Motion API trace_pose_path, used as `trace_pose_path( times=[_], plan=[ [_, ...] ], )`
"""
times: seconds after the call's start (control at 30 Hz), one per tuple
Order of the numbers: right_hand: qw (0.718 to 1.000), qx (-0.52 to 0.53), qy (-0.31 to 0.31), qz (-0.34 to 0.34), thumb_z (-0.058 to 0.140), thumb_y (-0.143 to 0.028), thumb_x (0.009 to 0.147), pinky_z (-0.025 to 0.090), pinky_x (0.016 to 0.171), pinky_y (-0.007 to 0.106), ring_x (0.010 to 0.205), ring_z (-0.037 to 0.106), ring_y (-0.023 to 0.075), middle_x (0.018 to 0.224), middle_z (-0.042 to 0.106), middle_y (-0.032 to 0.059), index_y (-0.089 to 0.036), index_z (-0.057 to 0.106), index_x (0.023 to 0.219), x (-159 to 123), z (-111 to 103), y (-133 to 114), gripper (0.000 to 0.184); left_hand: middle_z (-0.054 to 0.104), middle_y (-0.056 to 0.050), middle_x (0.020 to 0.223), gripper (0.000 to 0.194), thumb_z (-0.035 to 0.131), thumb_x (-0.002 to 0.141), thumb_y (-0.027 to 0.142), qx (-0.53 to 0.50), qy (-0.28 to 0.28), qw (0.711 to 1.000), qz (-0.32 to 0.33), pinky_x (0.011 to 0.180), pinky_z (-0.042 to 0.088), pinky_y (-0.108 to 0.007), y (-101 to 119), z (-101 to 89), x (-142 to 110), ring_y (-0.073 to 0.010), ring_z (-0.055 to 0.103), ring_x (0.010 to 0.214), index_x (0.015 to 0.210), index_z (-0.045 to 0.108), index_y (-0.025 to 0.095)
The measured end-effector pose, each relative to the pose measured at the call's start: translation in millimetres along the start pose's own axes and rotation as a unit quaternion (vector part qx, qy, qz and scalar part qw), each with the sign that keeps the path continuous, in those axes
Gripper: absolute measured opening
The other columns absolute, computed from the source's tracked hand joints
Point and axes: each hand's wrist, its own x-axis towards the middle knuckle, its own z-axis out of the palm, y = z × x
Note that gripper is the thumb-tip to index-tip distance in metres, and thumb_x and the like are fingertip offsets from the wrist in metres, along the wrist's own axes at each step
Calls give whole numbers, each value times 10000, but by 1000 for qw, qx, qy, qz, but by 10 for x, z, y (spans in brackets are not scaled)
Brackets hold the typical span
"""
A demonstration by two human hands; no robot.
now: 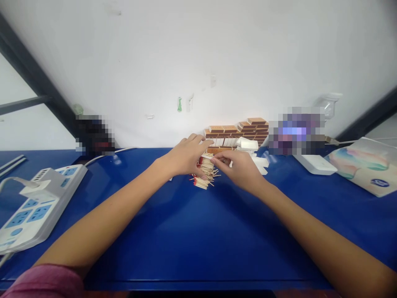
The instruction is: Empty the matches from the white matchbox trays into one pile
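Your left hand (pixel 187 156) spreads thumb and fingers around the matches (pixel 207 170), near side of the boxes (pixel 252 129). Your right hand's (pixel 243 169) fingertips bunch at their right ends, any pinch unclear; square them gently, heads left.

My flat, glossy worktop (pixel 180 240) is deep blue. Near its back edge, my thin wooden matches (pixel 207 170) are cream with red heads, the oblong cardboard matchboxes (pixel 252 128) tan and dark brown, the small boxy trays (pixel 249 144) white. Towards the left edge, the flat plastic power strip (pixel 52 208) is white with light-blue sockets (pixel 37 213); by the right, a flat white pouch (pixel 369 167) bears pastel swirls.
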Motion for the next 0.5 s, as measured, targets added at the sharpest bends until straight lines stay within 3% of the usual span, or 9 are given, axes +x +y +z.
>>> trace_pose_path(
  times=[0.23,0.5],
  plan=[
    [989,-111,22,-95,508,-381,1057,423,686,323,751,646,212,892,748,84,-199,731,1000,-34,50,66,293,515,-154,1478,979,884,733,456,7,3,1000,-6,1079,416,-402,-53,-10,-20,-307,433,1374,1524,376,184],
    [972,-184,35,-142,451,-390,1095,484,800,358,969,712,250,1073,785,114,-202,733,1080,-22,-5,61,339,516,-157,1484,1011,889,714,471,10,-22,1000,-20,1103,398,-411,-52,-34,-27,-314,424,1382,1536,375,184]
  ],
)
